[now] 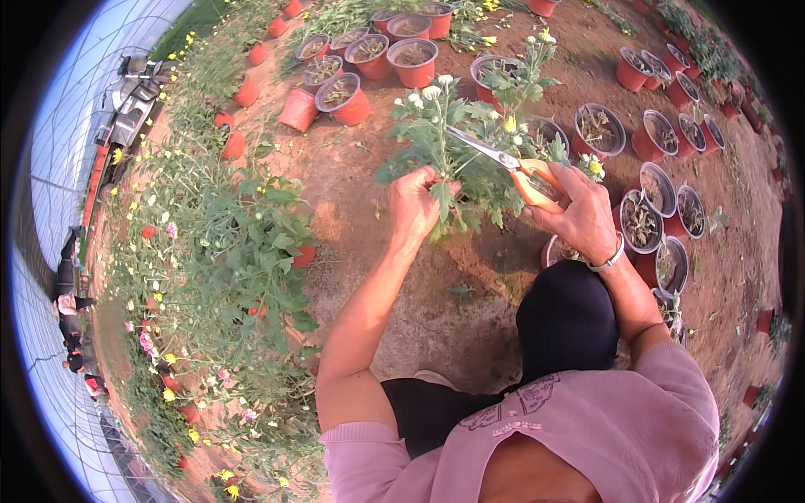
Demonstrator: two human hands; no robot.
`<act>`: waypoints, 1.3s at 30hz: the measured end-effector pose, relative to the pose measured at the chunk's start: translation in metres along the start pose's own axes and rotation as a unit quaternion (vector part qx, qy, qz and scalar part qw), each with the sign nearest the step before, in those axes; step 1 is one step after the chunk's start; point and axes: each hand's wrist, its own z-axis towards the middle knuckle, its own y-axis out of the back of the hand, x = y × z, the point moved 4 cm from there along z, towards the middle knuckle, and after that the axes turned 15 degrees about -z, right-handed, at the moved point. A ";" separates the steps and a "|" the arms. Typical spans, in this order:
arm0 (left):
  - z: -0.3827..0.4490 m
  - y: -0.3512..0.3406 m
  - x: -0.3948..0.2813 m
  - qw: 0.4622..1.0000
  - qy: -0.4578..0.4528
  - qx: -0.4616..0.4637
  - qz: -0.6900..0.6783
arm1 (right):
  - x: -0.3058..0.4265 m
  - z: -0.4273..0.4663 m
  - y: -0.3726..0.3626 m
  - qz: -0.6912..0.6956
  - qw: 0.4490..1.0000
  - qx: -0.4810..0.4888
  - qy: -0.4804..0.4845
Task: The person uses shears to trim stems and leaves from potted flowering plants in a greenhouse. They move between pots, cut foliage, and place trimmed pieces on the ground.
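Note:
My left hand (415, 204) grips leafy green stems of a chrysanthemum plant (478, 170) in front of me, with pale round buds and a few yellow blooms at its top. Around the orange handles of a pair of scissors (503, 158) my right hand (575, 210) is closed. The metal blades point up and left among the plant's leaves and stems, just above and to the right of my left hand. Whether the blades touch a stem cannot be told. Leaves hide part of my left fingers and the plant's base.
Red plastic pots (361, 110) with cut stems stand beyond the plant, one tipped over. More pots (641, 220) of stubble stand at the right. Dense flowering plants (251, 251) line the left side. Several people (74, 305) and a vehicle (132, 104) are far off at the left.

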 end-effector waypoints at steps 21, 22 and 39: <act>-0.002 -0.006 -0.003 0.997 -0.033 0.074 -0.001 | -0.018 -0.024 0.006 -0.058 0.992 0.113 -0.027; -0.003 -0.009 -0.006 0.995 -0.058 0.072 -0.027 | -0.020 -0.023 0.007 -0.082 0.989 0.115 -0.032; -0.003 -0.024 -0.010 0.972 -0.145 0.104 0.155 | -0.016 -0.014 0.017 -0.007 0.990 0.140 -0.019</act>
